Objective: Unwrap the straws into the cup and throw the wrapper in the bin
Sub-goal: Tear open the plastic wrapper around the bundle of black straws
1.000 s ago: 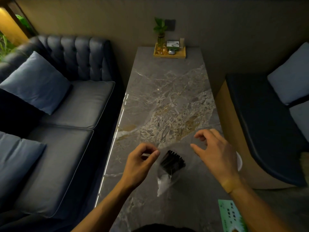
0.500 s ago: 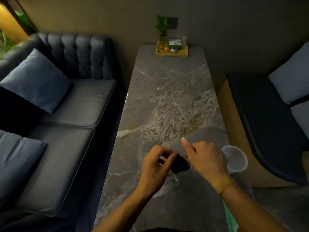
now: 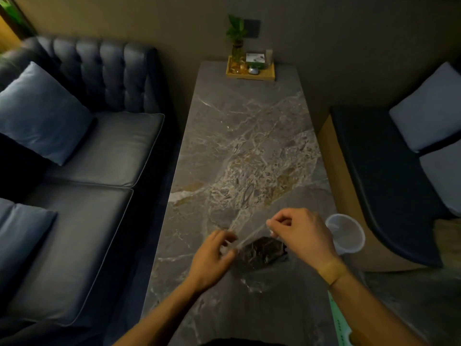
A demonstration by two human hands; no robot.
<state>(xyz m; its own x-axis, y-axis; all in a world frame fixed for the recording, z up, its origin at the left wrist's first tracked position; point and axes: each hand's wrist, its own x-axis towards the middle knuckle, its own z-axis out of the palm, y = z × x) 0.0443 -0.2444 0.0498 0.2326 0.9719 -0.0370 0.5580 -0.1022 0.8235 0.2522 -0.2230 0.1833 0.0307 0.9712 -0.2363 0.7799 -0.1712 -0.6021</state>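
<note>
— Item one, far left: what do you have there?

— A dark blue tufted sofa (image 3: pixel 99 151), two blue cushions on it, one at the back (image 3: pixel 42 113) and one near the front edge (image 3: pixel 20 233). Nothing of the task lies on it.

— Item two, the surface?

— A long grey marble table (image 3: pixel 249 146), running away from you to the wall. Your two bare forearms come in over its near end.

— Item three, your left hand?

— Your left hand (image 3: pixel 214 255) is over the near part of the table, fingers curled together and pinched on the left edge of the clear wrapper (image 3: pixel 249 236) (the film is thin and blurred, so the exact pinch point is hard to see).

— Item four, the task's things?

— The straws (image 3: pixel 264 250), a dark bundle, sit inside the wrapper between your hands, low over the table; whether the bundle touches the top I cannot tell. The film is stretched taut from one hand to the other.

— Item five, your right hand?

— Your right hand (image 3: pixel 301 233) is closed on the wrapper's right edge, thumb against fingertips. A yellowish band (image 3: pixel 331 270) circles that wrist.

— Item six, to the right?

— The clear plastic cup (image 3: pixel 345 233), upright and open, just beside your right hand at the table's right edge. Beyond it a dark bench (image 3: pixel 386 183) with pale cushions.

— Far end?

— A wooden tray (image 3: pixel 250 71) holding a small plant in a glass vase (image 3: pixel 237 46).
</note>
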